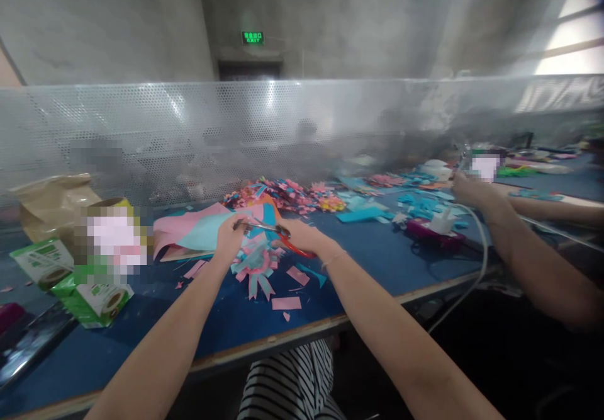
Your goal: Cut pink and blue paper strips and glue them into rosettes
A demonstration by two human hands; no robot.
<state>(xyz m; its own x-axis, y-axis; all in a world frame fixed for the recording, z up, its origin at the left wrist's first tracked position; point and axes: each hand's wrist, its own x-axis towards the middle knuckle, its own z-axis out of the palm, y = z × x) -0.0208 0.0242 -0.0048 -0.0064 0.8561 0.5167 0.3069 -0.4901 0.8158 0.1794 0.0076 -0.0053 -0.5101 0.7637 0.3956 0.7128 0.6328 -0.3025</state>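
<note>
My right hand (301, 236) is closed around orange-red-handled scissors (297, 247), whose metal blades point left. At the blade tips, my left hand (230, 234) is closed in a pinch; whatever lies between its fingers is too small and blurred to name. Just below both hands, pink and light-blue rosette-like pieces (255, 266) with notched tails lie on the blue table (226, 325). Cut pink strips (286, 303) are scattered around them. Behind my left hand spread large pink and light-blue sheets (201, 231).
Green-and-white boxes (97, 297) and a brown bag (51, 203) stand at left. Colourful cut pieces (287, 194) pile up before a perforated metal screen (189, 118). At right are a purple power strip (434, 234), a white cable (484, 250) and another person's arm (514, 237).
</note>
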